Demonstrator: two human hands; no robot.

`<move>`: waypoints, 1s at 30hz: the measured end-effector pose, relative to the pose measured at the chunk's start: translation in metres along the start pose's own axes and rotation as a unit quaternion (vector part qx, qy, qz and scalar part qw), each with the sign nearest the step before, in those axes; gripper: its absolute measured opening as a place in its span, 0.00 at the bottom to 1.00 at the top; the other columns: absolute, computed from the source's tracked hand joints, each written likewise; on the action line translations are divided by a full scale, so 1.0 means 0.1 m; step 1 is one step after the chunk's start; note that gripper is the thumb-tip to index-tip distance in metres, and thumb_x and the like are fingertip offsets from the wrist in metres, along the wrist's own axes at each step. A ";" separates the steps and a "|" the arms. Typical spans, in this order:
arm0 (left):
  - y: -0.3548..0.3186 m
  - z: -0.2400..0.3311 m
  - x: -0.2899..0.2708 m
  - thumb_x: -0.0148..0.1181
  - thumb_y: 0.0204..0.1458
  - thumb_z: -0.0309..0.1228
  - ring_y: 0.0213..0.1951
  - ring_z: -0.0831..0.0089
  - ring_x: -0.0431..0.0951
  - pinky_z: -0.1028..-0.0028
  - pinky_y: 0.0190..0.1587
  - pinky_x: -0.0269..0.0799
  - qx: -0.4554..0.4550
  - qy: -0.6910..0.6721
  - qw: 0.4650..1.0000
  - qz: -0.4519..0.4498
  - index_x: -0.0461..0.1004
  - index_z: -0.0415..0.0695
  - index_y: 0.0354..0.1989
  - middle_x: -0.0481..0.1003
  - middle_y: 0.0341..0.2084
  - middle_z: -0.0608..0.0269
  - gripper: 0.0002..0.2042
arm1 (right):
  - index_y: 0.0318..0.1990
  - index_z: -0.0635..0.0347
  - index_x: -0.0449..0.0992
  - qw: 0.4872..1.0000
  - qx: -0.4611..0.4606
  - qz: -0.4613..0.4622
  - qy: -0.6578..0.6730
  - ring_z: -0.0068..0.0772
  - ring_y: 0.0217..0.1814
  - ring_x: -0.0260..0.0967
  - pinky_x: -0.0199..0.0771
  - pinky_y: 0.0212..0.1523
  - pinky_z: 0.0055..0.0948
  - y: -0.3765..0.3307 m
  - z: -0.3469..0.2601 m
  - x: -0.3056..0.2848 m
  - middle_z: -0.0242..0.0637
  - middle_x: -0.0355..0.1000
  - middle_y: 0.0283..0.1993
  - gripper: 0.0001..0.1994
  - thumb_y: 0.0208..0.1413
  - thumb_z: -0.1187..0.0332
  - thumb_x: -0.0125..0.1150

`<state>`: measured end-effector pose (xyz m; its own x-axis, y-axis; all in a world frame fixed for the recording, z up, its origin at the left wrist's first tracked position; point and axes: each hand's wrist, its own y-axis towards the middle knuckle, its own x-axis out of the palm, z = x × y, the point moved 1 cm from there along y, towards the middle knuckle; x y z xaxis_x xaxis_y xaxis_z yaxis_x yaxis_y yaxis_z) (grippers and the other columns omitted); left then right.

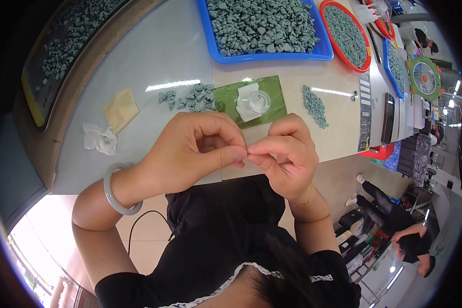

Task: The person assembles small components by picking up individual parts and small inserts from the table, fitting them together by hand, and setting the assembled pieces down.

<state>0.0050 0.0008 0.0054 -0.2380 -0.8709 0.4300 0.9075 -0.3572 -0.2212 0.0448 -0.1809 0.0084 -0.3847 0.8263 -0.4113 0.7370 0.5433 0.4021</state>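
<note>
Above the near edge of the table, my left hand (190, 146) and my right hand (288, 156) meet fingertip to fingertip. Both are pinched closed on something too small to make out. Just beyond them lies a green mat (276, 97). On it a small clear round dish (261, 102) sits over a white tissue (245, 112). A loose group of grey-green stones (197, 96) is spread left of the mat, beyond my left hand. Right of the mat, past my right hand, is a heap of smaller grey-green stones (314, 106).
A blue tray (272, 57) of stones stands at the back, beside a red round tray (363, 68) of smaller ones. A yellow cloth or paper (120, 110) and crumpled tissue (99, 138) lie left. At right are a dark phone-like object (388, 120), a green fan (424, 78) and another person (415, 240).
</note>
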 end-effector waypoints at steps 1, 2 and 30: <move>0.00 0.00 -0.01 0.56 0.49 0.21 0.33 0.72 0.76 0.78 0.37 0.73 0.000 0.000 1.000 0.000 0.72 0.32 0.29 0.71 0.31 0.57 0.03 | 0.28 0.58 0.76 0.999 -0.015 -0.019 -0.024 0.24 0.27 0.55 0.55 0.26 0.20 0.01 0.00 -0.01 0.31 0.58 0.26 0.07 0.40 0.71 0.67; 0.01 0.00 -0.01 0.56 0.49 0.20 0.33 0.72 0.76 0.77 0.37 0.73 -0.019 -0.024 0.999 -0.010 0.72 0.32 0.29 0.71 0.32 0.56 0.03 | 0.28 0.58 0.76 0.999 -0.015 -0.019 -0.024 0.24 0.27 0.55 0.55 0.26 0.20 0.01 0.01 -0.01 0.31 0.58 0.26 0.07 0.40 0.71 0.67; 0.03 -0.05 -0.09 0.60 0.44 0.18 0.36 0.79 0.75 0.82 0.39 0.71 -0.001 -0.076 0.993 0.087 0.70 0.35 0.38 0.75 0.33 0.59 0.12 | 0.25 0.56 0.76 0.946 -0.119 -0.033 -0.301 0.32 0.30 0.60 0.60 0.32 0.27 0.33 0.22 -0.24 0.28 0.64 0.25 0.10 0.28 0.76 0.67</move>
<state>0.0083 0.0062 -0.0038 -0.0231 -0.8584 0.5125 0.9297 -0.2069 -0.3047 0.0908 -0.1865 0.0135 0.0129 0.5945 -0.8040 0.5494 0.6676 0.5025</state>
